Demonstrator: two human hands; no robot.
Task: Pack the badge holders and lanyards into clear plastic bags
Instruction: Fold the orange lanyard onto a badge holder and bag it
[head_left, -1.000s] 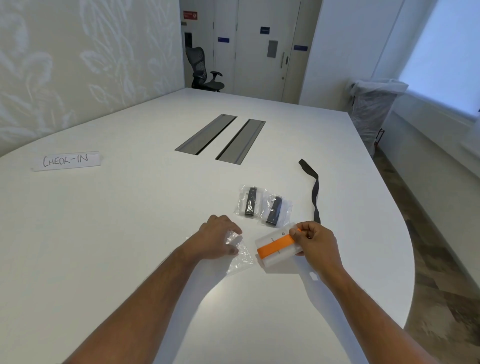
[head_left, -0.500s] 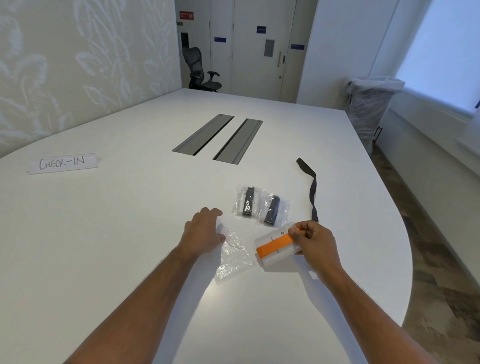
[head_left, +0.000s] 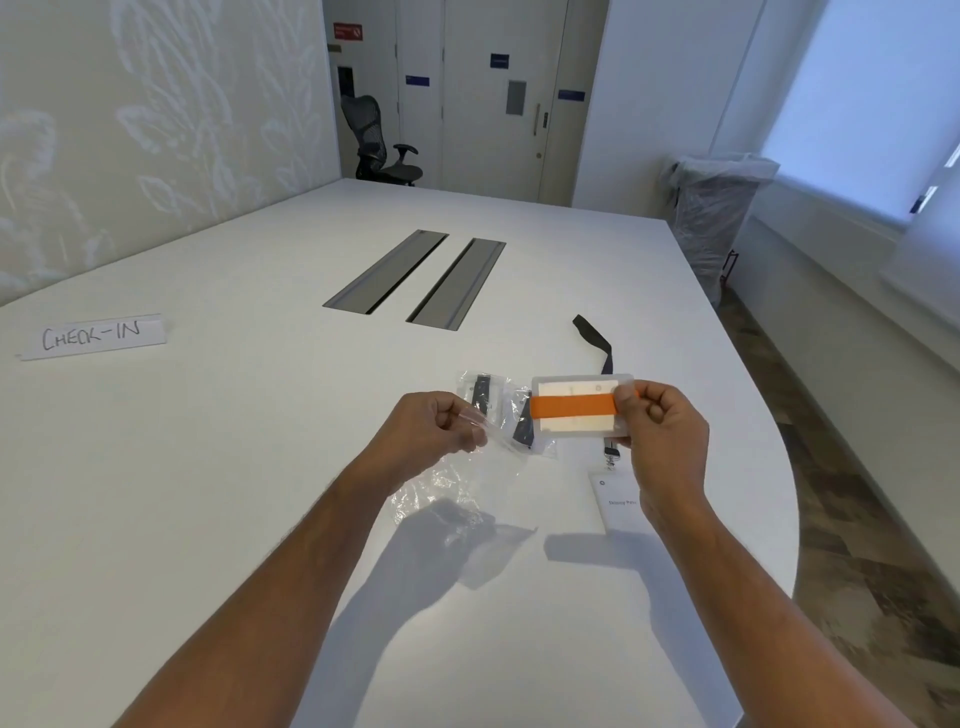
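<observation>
While a "CHECK-IN" sign (head_left: 93, 336) lies far left on the white counter (head_left: 260, 467), the left hand (head_left: 434, 428) holds a clear plastic bag (head_left: 457, 483) raised, fingers pinched on its top edge. Behind lie two packed bags (head_left: 498, 410). Right hand (head_left: 662, 434), fingers closed, grips an orange-banded badge holder (head_left: 574, 405) above the counter; black lanyard (head_left: 595, 340) beyond.

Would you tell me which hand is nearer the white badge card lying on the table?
Right. The right hand is above the badge card; the left hand is far left.
</observation>
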